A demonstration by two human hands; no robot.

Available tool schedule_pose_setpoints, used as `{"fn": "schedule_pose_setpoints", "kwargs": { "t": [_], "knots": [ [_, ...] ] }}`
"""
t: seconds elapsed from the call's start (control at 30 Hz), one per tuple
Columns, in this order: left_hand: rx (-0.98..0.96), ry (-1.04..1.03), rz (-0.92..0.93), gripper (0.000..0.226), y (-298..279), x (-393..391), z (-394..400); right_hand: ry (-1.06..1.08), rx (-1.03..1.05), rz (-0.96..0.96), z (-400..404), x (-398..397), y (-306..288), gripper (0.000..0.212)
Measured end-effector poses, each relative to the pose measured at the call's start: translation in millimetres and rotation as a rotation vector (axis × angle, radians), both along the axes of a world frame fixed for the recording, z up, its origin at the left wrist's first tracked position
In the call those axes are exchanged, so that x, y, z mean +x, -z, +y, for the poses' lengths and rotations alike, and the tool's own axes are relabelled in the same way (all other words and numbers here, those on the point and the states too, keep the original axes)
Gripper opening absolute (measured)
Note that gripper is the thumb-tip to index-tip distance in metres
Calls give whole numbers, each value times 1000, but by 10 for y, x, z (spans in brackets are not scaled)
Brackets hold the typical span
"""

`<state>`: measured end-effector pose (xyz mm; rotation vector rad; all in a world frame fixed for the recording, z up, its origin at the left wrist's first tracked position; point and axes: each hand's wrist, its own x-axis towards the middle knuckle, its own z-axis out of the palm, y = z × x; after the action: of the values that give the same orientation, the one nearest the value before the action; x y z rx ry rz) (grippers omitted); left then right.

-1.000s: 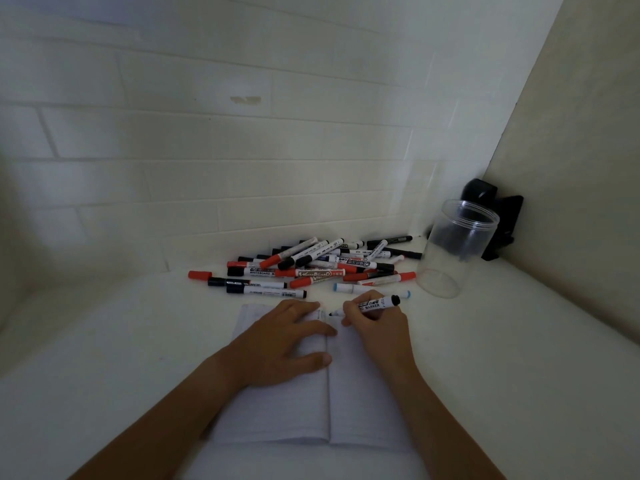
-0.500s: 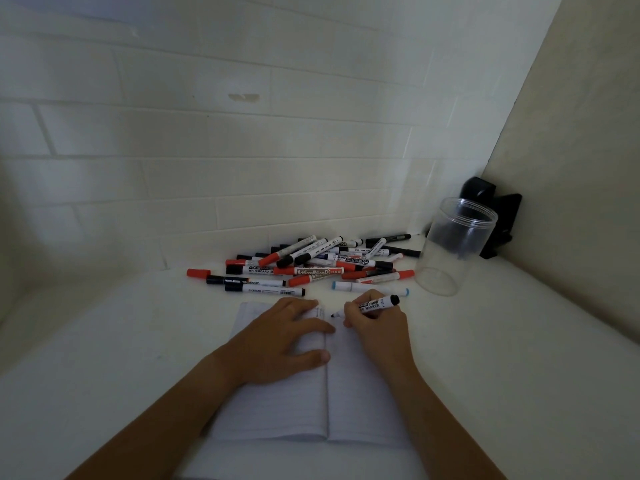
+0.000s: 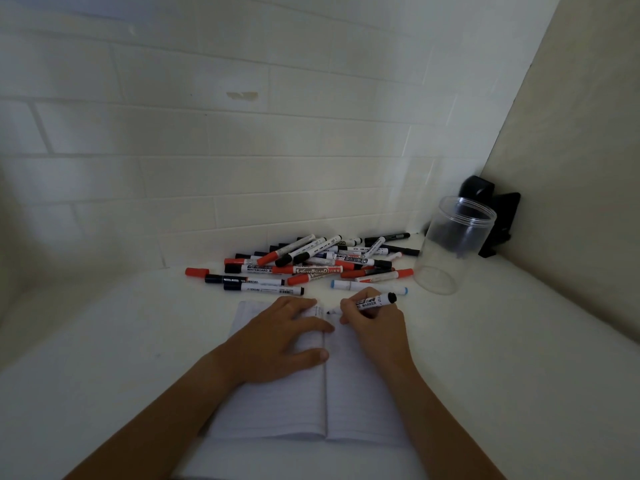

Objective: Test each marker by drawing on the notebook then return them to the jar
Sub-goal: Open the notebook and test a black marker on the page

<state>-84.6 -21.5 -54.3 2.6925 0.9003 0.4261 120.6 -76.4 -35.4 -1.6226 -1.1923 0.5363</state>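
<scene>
The left hand lies flat with fingers straight and spread on the left page of the open notebook, pressing it down; its thumb reaches to the centre fold. Beyond its fingertips, away from the person, a loose red cap rests on the white table, and next to it sprawls the pile of markers, red-capped and black-capped ones crossing over each other. A light-blue marker lies between the pile and the knuckles of the right hand. Just right of the left hand, the right hand curls its fingers around a black marker, uncapped, with its tip touching the top of the right page near the fold and its back end pointing up to the right. Farther right and beyond that hand stands the clear jar, upright and open-topped. Behind the jar, in the corner, sits a black object I cannot identify.
</scene>
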Motion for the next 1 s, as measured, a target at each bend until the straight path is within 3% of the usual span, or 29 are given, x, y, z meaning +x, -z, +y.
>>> {"fn": "schedule_pose_setpoints", "kwargs": {
  "t": [0.27, 0.47, 0.63, 0.73, 0.83, 1.0],
  "knots": [
    [-16, -8, 14, 52, 16, -4, 3, -37, -4, -1, -35, -22, -20, 14],
    [-6, 6, -9, 53, 36, -11, -20, 61, 22, 17, -53, -4, -10, 18],
    [-134, -17, -264, 63, 26, -36, -20, 87, 14, 97, -26, 35, 39, 11],
    [-64, -67, -340, 66, 46, -48, 25, 80, 60, 151, -48, 46, 25, 11],
    [29, -74, -370, 58, 43, -34, 42, 54, 99, 152, -54, 38, 18, 12],
    [88, -57, -399, 25, 36, -22, 48, -34, 156, 76, -54, 20, 16, 15]
  ]
}}
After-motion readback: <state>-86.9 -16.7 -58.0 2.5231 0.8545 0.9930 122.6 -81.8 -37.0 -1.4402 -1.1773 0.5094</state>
